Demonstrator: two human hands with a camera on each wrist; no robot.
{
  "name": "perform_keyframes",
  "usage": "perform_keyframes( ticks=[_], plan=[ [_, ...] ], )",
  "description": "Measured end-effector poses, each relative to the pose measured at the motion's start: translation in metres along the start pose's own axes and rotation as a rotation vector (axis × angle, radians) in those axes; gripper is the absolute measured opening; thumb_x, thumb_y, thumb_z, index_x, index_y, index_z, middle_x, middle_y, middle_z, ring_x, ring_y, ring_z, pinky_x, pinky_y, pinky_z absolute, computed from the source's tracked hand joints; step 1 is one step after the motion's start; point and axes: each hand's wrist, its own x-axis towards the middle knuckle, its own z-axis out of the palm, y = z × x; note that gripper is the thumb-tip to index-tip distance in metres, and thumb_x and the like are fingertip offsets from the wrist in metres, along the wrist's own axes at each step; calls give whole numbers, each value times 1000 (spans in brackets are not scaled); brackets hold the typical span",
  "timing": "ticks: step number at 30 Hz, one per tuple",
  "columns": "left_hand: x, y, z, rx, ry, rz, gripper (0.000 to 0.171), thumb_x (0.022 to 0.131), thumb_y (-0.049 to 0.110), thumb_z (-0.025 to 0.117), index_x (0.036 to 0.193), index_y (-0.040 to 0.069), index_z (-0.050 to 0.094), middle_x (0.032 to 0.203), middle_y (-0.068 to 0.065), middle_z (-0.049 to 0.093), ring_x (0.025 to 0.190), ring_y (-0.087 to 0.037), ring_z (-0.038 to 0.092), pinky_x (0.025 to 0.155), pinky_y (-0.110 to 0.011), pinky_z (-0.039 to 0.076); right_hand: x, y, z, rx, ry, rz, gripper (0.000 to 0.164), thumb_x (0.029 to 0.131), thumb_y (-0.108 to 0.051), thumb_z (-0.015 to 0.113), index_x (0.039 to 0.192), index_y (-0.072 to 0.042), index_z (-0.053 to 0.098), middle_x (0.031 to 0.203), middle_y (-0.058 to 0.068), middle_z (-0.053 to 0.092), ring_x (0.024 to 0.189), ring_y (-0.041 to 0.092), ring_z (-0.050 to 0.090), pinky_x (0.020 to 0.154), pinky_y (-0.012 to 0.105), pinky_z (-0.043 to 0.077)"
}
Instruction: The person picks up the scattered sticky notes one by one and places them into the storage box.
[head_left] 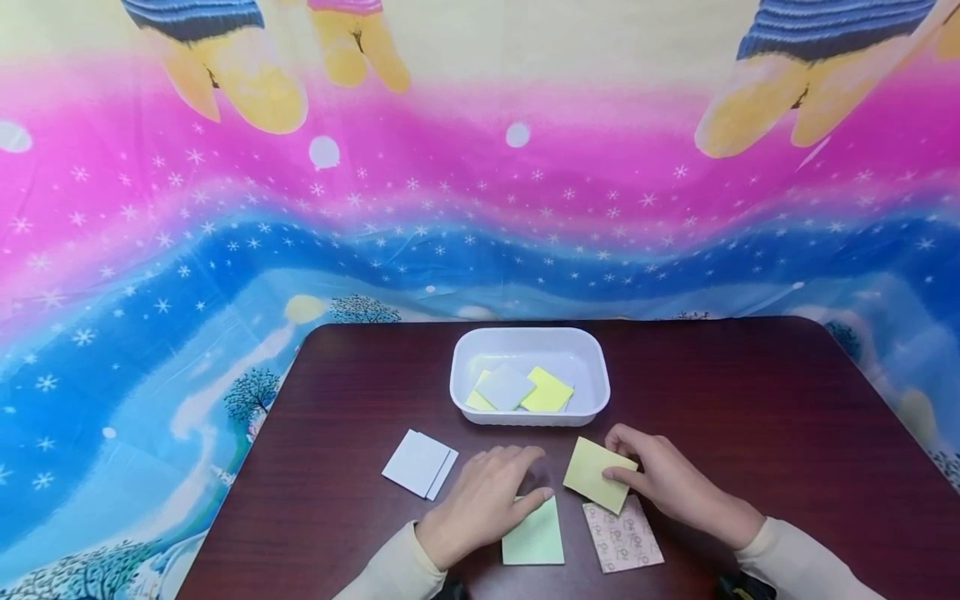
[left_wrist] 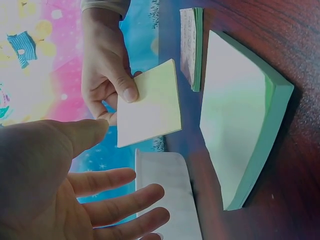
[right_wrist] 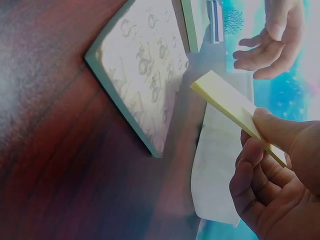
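A yellow sticky-note pad (head_left: 598,473) is pinched between the thumb and fingers of my right hand (head_left: 675,483), raised off the table. The right wrist view shows the thin edge of this yellow pad (right_wrist: 230,107). My left hand (head_left: 483,500) holds nothing; in the left wrist view its fingers (left_wrist: 125,205) are spread and apart from the yellow pad. Below the left hand lies a green sticky-note pad (head_left: 534,537). To its right rests a pad with a printed pinkish top (head_left: 624,537) and green sides, partly under the yellow one in the head view.
A white plastic tub (head_left: 530,419) stands at the back of the dark wooden table (head_left: 337,383), with yellow and whitish pads inside. Left of the left hand lie overlapping white pads (head_left: 420,463). A colourful printed cloth (head_left: 480,208) hangs behind the table.
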Motion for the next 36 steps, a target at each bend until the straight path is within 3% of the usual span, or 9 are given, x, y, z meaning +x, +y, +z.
perform_keyframes(
  ticks=[19, 36],
  plan=[
    [1, -2, -8, 8, 47, -5, 46, 88, 49, 55, 120, 17, 61, 105, 5, 67, 89, -12, 61, 71, -31, 49, 2, -7, -9, -30, 49, -29, 26, 78, -20, 72, 90, -24, 49, 75, -16, 60, 62, 0, 49, 57, 24, 44],
    [4, -7, -12, -22, 4, -39, 47, 89, 47, 54, 123, 16, 59, 111, 3, 66, 94, -15, 60, 77, -33, 48, 11, -10, -14, -22, 75, -64, 22, 80, -21, 71, 90, -22, 51, 74, -17, 61, 63, 0, 49, 57, 24, 44]
  ],
)
